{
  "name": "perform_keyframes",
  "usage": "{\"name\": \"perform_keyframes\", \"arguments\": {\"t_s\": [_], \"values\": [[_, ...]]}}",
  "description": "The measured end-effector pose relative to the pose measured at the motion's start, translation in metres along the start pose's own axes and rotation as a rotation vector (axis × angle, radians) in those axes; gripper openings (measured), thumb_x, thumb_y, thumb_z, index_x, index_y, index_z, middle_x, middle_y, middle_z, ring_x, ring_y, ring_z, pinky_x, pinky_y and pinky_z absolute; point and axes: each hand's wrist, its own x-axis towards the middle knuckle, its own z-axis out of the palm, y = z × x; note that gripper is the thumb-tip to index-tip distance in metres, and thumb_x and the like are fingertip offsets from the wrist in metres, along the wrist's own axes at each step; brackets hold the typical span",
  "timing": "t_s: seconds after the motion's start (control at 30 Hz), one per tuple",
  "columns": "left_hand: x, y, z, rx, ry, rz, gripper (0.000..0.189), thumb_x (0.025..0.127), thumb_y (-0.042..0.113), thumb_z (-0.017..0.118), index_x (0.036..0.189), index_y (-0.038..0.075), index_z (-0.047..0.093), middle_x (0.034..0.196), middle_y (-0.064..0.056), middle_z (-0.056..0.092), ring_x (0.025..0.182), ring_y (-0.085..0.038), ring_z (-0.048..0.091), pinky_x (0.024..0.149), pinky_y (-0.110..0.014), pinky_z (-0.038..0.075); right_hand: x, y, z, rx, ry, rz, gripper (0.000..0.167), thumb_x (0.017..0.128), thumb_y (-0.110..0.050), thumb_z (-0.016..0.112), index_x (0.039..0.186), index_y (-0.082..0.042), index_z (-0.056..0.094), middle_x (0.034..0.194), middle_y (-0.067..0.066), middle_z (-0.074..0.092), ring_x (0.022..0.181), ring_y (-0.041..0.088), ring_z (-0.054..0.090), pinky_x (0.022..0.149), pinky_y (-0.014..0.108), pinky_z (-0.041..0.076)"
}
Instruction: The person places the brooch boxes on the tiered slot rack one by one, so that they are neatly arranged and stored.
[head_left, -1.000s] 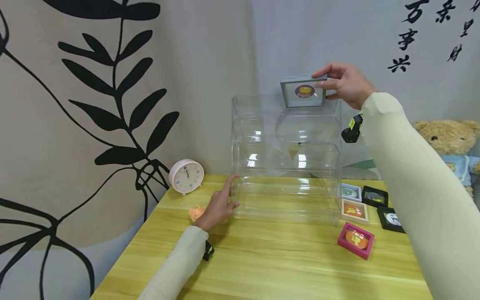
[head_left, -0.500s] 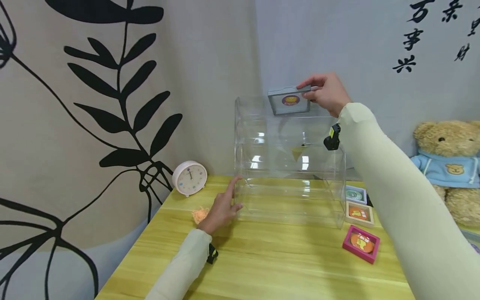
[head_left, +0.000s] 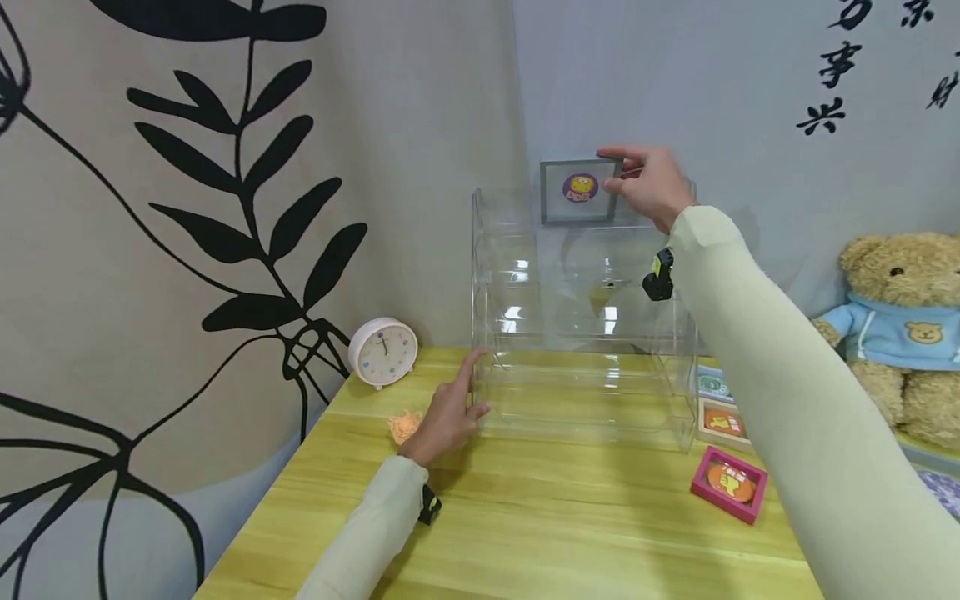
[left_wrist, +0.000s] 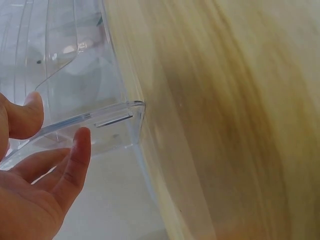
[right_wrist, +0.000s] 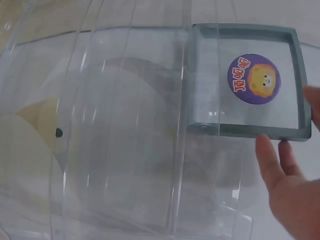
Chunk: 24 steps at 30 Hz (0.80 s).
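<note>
In right grip [head_left: 651, 187], gray frame [head_left: 580, 190]

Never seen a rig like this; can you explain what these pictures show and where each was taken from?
No machine: this is bare-handed work. The head view looks down from the wearer's head; each wrist view looks from a wrist at that hand's work. The right hand holds a grey display frame at the top of a clear stepped rack, while the left hand touches the rack's left side. The wooden table also bears a round clock, an orange tuft and, on the rack's right, a pink frame.
</note>
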Motion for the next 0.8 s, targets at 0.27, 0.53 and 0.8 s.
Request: {"name": "perform_keyframes", "arguments": {"t_s": [0.27,0.53,0.8], "values": [[-0.002,-0.002,0.003,0.001,-0.021,0.006,0.092,0.090,0.002,0.071,0.157,0.038,0.018,0.132,-0.035,0.060,0.059,-0.015,0.066,0.053,-0.021,0.055,0.004,-0.002,0.017,-0.094,-0.168,-0.051,0.080,0.104,-0.028,0.052,0.162,-0.022,-0.002,0.167,0.018,0.021,0.151,0.035,0.030,0.123,0.051,0.034],[0.000,0.000,0.001,0.021,-0.006,0.005,0.092,0.090,0.003,0.072,0.158,0.037,0.019,0.130,-0.034,0.063,0.054,-0.009,0.061,0.054,-0.021,0.055,0.002,-0.006,0.041,-0.137,-0.243,-0.068,0.084,0.104,-0.031,0.052,0.161,-0.011,-0.006,0.168,0.019,0.019,0.154,0.037,0.024,0.126,0.050,0.028],[0.001,0.002,0.000,0.008,-0.006,-0.012,0.094,0.090,0.002,0.072,0.156,0.043,0.019,0.128,-0.035,0.063,0.053,-0.010,0.059,0.051,-0.020,0.053,-0.003,-0.006,0.054,-0.068,-0.289,-0.108,0.084,0.102,-0.025,0.057,0.162,-0.018,-0.001,0.169,0.015,0.019,0.156,0.036,0.020,0.128,0.051,0.023]]}}
